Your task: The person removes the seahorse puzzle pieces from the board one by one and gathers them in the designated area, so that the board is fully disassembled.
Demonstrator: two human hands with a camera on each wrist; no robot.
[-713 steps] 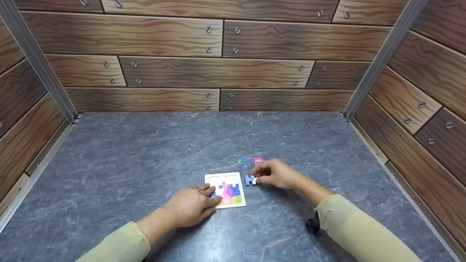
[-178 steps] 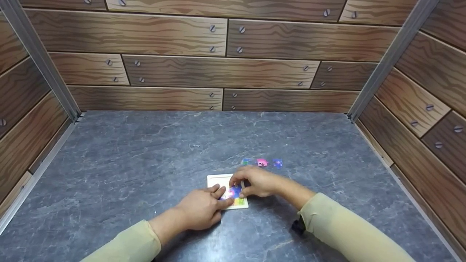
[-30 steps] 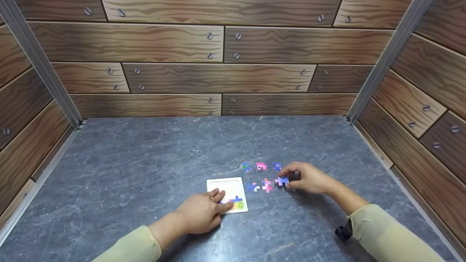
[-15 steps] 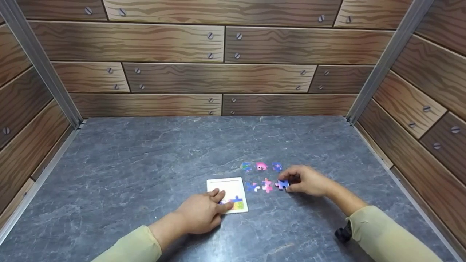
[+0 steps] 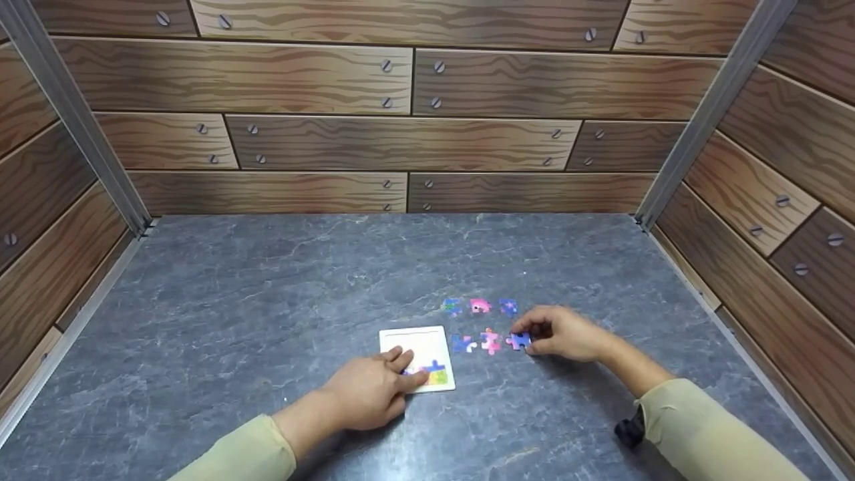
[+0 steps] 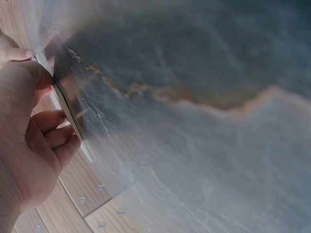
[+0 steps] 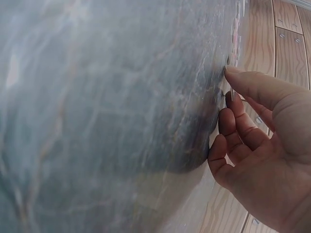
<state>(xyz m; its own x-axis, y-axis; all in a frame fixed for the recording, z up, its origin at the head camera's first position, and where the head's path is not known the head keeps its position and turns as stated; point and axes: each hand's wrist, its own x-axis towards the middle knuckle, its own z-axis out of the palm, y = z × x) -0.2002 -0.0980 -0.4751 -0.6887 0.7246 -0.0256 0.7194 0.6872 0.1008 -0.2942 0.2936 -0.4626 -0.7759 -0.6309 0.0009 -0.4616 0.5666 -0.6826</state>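
In the head view a white puzzle board (image 5: 417, 339) lies on the grey table, with yellow-green and blue pieces (image 5: 436, 375) in its near right part. My left hand (image 5: 366, 393) rests on the board's left and near side, its fingers hiding some of the picture. At the right, my right hand (image 5: 564, 334) pinches a blue puzzle piece (image 5: 518, 341) by its right edge, low at the table. That piece ends a near row with a blue-and-white piece (image 5: 463, 344) and a pink piece (image 5: 490, 341). The right wrist view shows thumb and fingertips on its thin edge.
A far row holds a blue-green piece (image 5: 453, 306), a pink piece (image 5: 479, 306) and a blue piece (image 5: 508, 306). Wood-patterned walls (image 5: 401, 140) with grey metal corner posts enclose the table (image 5: 267, 287) at the back and sides.
Compared with the older frames, the board holds fewer pieces, and three form a near row beside it. Within the last second my right hand has lowered the blue piece slightly nearer me.
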